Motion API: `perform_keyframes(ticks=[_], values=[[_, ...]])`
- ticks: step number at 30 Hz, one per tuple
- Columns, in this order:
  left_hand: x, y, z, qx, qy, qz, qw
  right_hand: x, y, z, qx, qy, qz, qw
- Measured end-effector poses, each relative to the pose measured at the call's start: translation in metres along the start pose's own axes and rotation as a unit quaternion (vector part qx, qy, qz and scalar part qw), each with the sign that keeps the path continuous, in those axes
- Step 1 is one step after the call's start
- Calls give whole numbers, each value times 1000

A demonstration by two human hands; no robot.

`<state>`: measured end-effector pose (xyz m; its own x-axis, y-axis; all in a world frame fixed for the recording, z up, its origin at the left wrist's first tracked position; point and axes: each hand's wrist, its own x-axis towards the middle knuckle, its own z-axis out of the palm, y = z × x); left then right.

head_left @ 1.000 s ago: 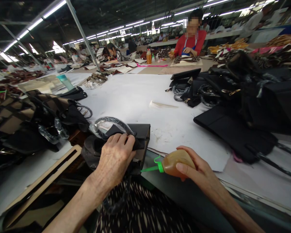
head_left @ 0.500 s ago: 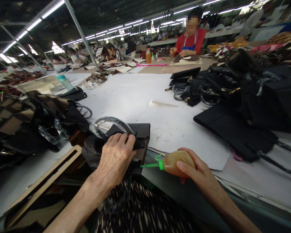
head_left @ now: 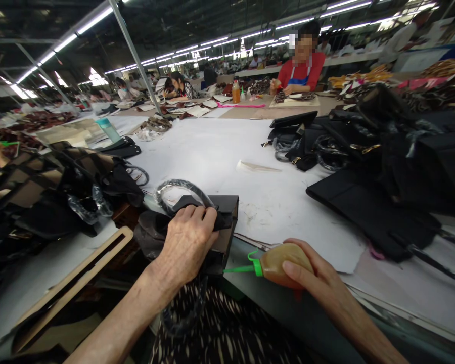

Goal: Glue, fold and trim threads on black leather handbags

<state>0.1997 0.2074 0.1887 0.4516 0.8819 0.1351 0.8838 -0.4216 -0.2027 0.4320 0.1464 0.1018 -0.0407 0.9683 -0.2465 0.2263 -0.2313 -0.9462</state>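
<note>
Left hand (head_left: 191, 237) has its fingers curled over the black bag (head_left: 227, 203), grasping its dark material just below a plastic-wrapped handle (head_left: 180, 183), while the thumb is hidden. The bag sits at the near edge of the work table, in front of the person's patterned clothing (head_left: 227, 318), beside the white sheet (head_left: 197, 146). On the other side, the right hand (head_left: 316, 268) is wrapped around a soft, tan squeeze bottle (head_left: 278, 265), which lies tilted on its side with its green nozzle (head_left: 240, 269) pointing left. The tip ends at the bag's lower right edge; whether it touches cannot be told, and no flow is visible. The step in hand looks like bringing the nozzle to that edge with the bag held steady. The next move seems to call for a firm left hold, fine aim of the tip and measured pressure from the right hand.
</note>
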Motion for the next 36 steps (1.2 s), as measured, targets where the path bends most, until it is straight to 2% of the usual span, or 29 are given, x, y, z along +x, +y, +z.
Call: perform_keyframes(ticks=[5, 10, 13, 17, 20, 22, 23, 24, 25, 27, 28, 31, 34, 36], values=[[1, -2, 1, 2, 10, 5, 1000, -4, -4, 2, -21, 53, 11, 998], [1, -2, 2, -2, 14, 9, 1000, -3, 0, 3, -114, 115, -36, 986], [3, -3, -1, -8, 15, 2, 1000, 3, 0, 6, -180, 157, -118, 964], [8, -14, -12, -28, 20, -36, 999, 15, -8, 4, -240, 202, -270, 910], [15, -30, -21, -52, 30, -80, 995, 27, -31, -7, -201, 310, -282, 885], [19, -43, -25, -74, 37, -103, 991, 38, -56, -22, -83, 381, -255, 885], [21, -49, -26, -87, 40, -112, 989, 46, -71, -32, 8, 392, -243, 887], [22, -54, -27, -100, 44, -121, 987, 54, -87, -42, 121, 368, -248, 888], [23, -58, -27, -112, 48, -131, 984, 63, -104, -53, 239, 332, -255, 876], [24, -64, -27, -138, 54, -153, 977, 81, -137, -74, 382, 283, -203, 856], [24, -65, -26, -150, 55, -164, 973, 88, -153, -81, 409, 275, -187, 849], [25, -66, -26, -180, 54, -186, 964, 101, -193, -87, 400, 209, -192, 871], [24, -66, -27, -203, 58, -209, 955, 101, -215, -67, 392, 167, -180, 887], [23, -70, -29, -219, 65, -229, 946, 97, -216, -46, 378, 146, -167, 899]])
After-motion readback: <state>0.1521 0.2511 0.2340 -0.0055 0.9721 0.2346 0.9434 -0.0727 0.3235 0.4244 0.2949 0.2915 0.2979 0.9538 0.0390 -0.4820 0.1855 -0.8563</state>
